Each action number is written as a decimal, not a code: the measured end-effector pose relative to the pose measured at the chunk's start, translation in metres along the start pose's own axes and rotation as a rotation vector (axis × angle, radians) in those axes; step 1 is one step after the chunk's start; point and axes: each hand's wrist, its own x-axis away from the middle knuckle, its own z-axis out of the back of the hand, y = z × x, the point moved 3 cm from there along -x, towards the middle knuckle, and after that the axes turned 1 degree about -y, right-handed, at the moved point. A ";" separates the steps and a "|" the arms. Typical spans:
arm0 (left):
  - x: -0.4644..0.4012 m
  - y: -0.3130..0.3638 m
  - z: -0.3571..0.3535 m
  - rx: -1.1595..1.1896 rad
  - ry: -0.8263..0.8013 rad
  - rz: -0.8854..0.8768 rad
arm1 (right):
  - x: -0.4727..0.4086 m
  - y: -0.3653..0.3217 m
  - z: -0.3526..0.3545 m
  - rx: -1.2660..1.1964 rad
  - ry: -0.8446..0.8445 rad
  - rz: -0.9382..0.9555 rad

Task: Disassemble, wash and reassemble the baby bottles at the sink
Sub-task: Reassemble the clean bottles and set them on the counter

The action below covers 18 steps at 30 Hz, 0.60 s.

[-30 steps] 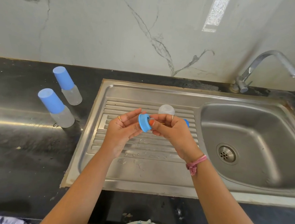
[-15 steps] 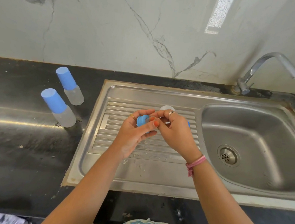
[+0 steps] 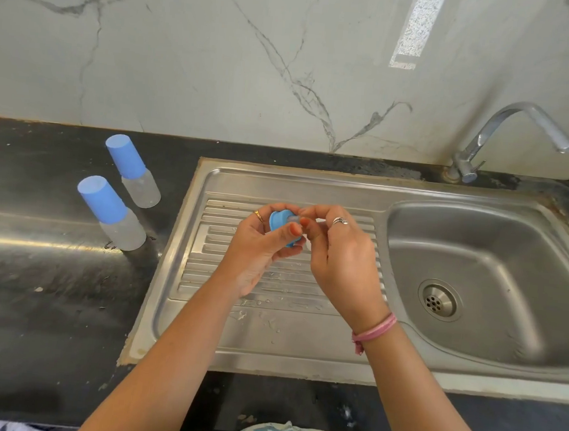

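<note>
Two hands meet over the sink's ribbed drainboard (image 3: 270, 283), working one blue bottle ring (image 3: 279, 222). Left hand (image 3: 263, 248) curls round the ring, thumb across its face; right hand (image 3: 338, 251) pinches a clear teat (image 3: 292, 218) at the ring's centre. At 9 o'clock, two capped baby bottles (image 3: 113, 212) stand on the dark counter (image 3: 30, 279); the basin (image 3: 491, 268) lies at 3 o'clock.
</note>
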 end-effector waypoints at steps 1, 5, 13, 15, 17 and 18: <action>0.000 0.000 0.000 0.000 -0.008 -0.001 | 0.001 -0.002 0.000 0.034 0.026 0.051; 0.000 0.002 -0.001 0.047 0.001 0.018 | 0.002 -0.008 -0.001 0.125 0.090 0.173; 0.001 0.002 -0.004 0.128 -0.015 0.043 | 0.004 -0.009 0.004 0.095 0.202 0.191; 0.002 0.003 -0.004 0.127 -0.016 0.041 | 0.004 -0.008 0.002 0.054 0.180 0.153; 0.002 0.004 -0.004 0.113 -0.014 0.042 | -0.001 -0.003 0.003 -0.110 0.081 -0.020; 0.002 0.005 -0.005 0.108 -0.013 0.042 | -0.005 0.000 0.004 -0.218 0.016 -0.128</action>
